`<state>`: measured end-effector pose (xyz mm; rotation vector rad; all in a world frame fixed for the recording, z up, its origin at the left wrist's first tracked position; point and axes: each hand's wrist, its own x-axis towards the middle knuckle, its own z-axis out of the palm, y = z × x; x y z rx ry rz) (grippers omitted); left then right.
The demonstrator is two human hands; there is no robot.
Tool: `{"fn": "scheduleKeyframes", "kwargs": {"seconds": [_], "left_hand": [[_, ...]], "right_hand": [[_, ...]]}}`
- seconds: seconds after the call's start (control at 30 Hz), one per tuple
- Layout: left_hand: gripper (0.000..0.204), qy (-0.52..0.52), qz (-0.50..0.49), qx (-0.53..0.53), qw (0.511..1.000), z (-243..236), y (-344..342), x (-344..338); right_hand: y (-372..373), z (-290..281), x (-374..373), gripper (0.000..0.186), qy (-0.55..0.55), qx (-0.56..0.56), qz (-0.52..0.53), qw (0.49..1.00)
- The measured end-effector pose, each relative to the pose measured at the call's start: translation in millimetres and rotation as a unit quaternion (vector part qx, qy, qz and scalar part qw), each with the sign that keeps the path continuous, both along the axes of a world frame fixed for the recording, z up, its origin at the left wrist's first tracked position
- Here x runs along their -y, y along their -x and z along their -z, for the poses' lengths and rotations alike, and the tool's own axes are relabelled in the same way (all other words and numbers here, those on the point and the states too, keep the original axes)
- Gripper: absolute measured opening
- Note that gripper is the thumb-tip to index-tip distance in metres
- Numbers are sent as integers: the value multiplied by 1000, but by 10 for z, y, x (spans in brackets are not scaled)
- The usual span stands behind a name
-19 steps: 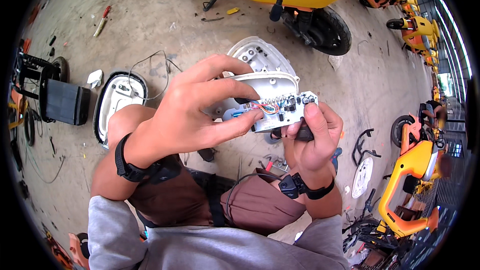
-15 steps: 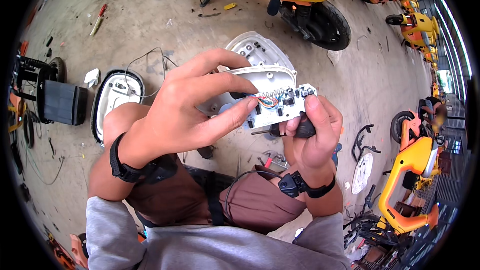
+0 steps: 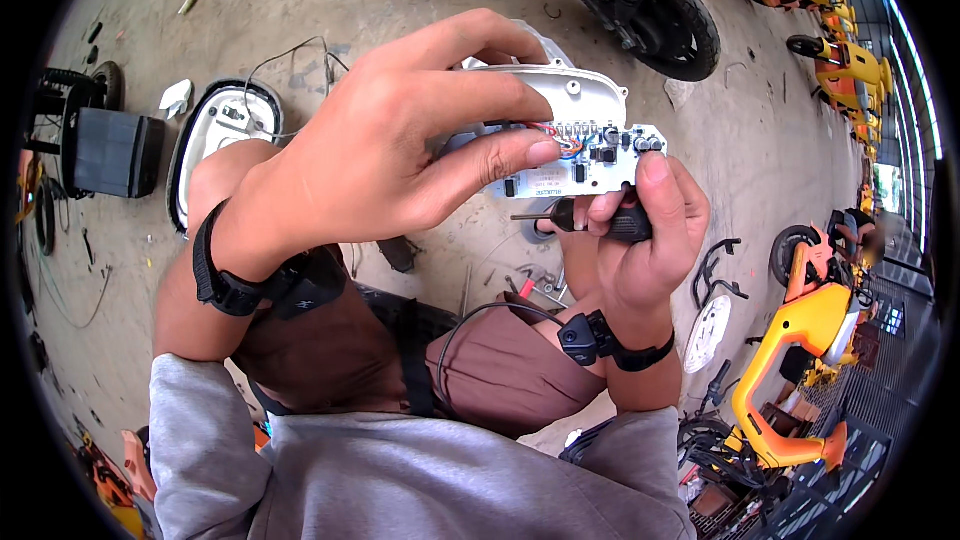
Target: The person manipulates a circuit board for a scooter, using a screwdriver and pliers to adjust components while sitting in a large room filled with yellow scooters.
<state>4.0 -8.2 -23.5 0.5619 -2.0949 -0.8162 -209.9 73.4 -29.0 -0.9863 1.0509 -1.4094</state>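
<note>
A white circuit board is held above the lap, in front of a white housing, by a person's bare hands. Its right end is grasped between the thumb and fingers of the right hand, in which a black-handled screwdriver is also held beneath the board, shaft pointing left. The thumb and forefinger of the left hand are brought close around thin coloured wires; whether these are firmly pinched cannot be told. For good handling, the board should be steadied by its edge, strain on the wire joints avoided, and the screwdriver's shaft kept off the components. The board's long axis runs left to right, its right end slightly raised in view; its component face is turned up toward the camera.
</note>
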Motion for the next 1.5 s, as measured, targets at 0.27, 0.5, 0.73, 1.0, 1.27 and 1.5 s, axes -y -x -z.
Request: {"fn": "scheduleKeyframes", "kwargs": {"seconds": [0.27, 0.5, 0.73, 1.0, 1.27, 1.5], "left_hand": [[20, -67, 5, 21, 998, -47, -53, 11], [21, -110, 43, 33, 992, -72, -83, 33], [22, -119, 57, 26, 991, -60, -120, 37], [22, -170, 80, -7, 982, -93, -134, 40], [24, -134, 89, -11, 987, -98, -193, 36], [18, -92, 86, -3, 992, -65, -168, 66]], "right_hand": [[-12, -28, 37, 28, -25, -8, -13, 1000], [16, -38, 69, 31, -39, -3, -29, 999], [2, -76, 58, 31, -54, 6, -34, 998], [17, -103, 54, 30, -49, 42, -34, 997], [65, -83, 42, 32, -36, 30, -39, 998], [69, -68, 32, 31, -36, 28, -57, 997]]}}
